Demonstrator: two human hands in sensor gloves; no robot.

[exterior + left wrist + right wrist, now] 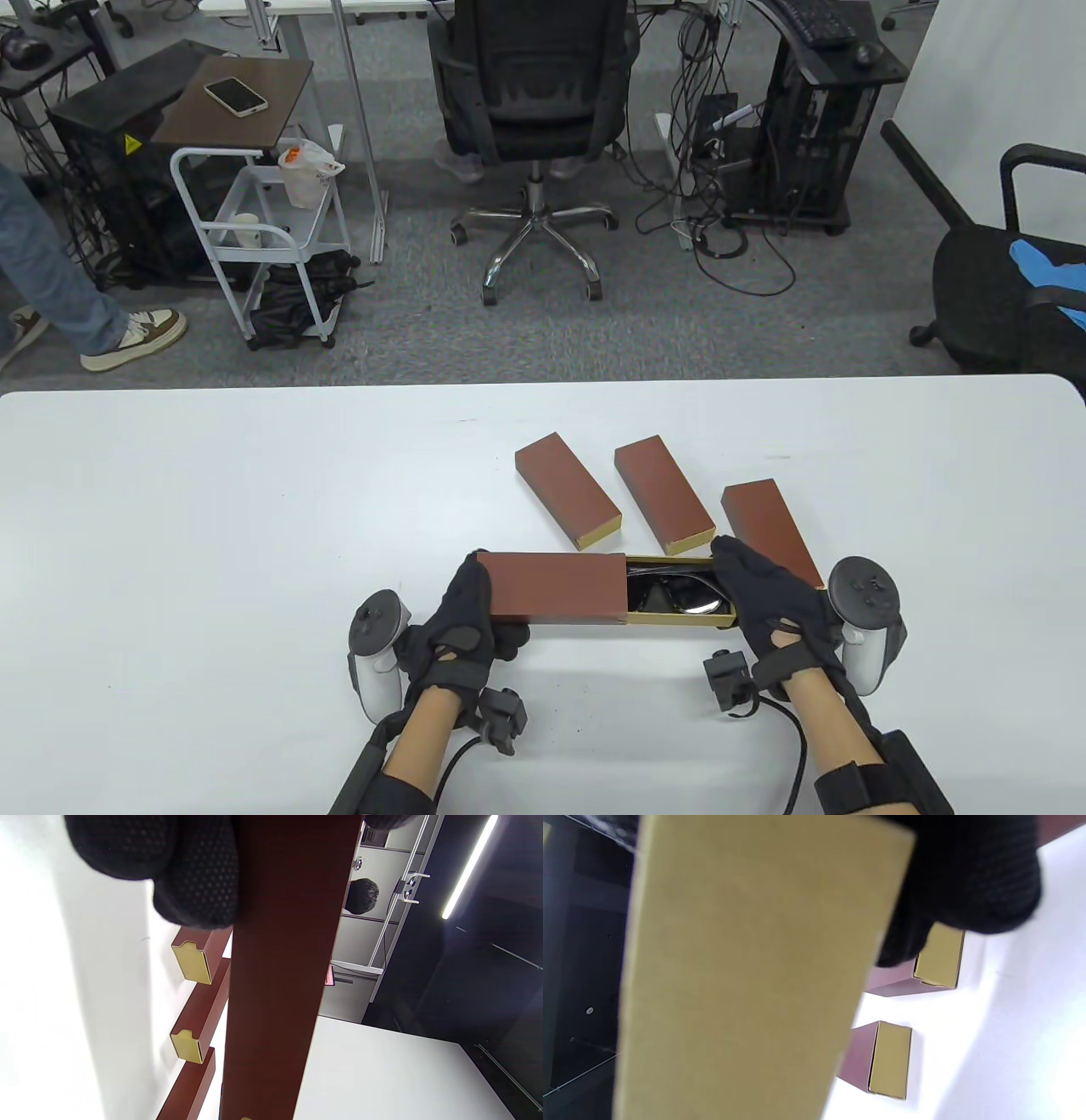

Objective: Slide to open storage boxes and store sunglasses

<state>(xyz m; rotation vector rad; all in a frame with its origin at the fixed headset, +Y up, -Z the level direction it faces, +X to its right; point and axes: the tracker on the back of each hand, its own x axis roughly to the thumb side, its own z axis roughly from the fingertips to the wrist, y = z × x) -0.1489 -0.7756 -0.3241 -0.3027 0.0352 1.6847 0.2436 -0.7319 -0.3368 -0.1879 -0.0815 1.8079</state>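
Two gloved hands hold a slide-open box just above a white table [212, 509], its gold tray [679, 622] drawn partly out to the right of the brown sleeve [556, 586], with dark sunglasses [679, 592] lying in the exposed part of the tray. The step appears to be closing the box over the stored pair, or finishing the seating before closing; which of the two cannot be told. Done well, it calls for keeping sleeve and tray in one straight line, checking that the glasses sit below the tray's rim so the sleeve's edge does not catch them, and pushing the tray squarely from its end while the other hand holds the sleeve steady without squeezing it flat.

The left hand [462, 624] grips the sleeve's left end, fingers curled over the far edge and thumb underneath on the near side; the left wrist view shows gloved fingertips [195, 878] pressed against the brown side. The right hand [768, 594] clasps the tray's right end, fingers wrapped over the top, a fingertip [967, 878] curling round the gold wall in the right wrist view.

Three shut boxes lie side by side just beyond: left [567, 491], middle [664, 496] and right [770, 531], the last partly behind the right hand
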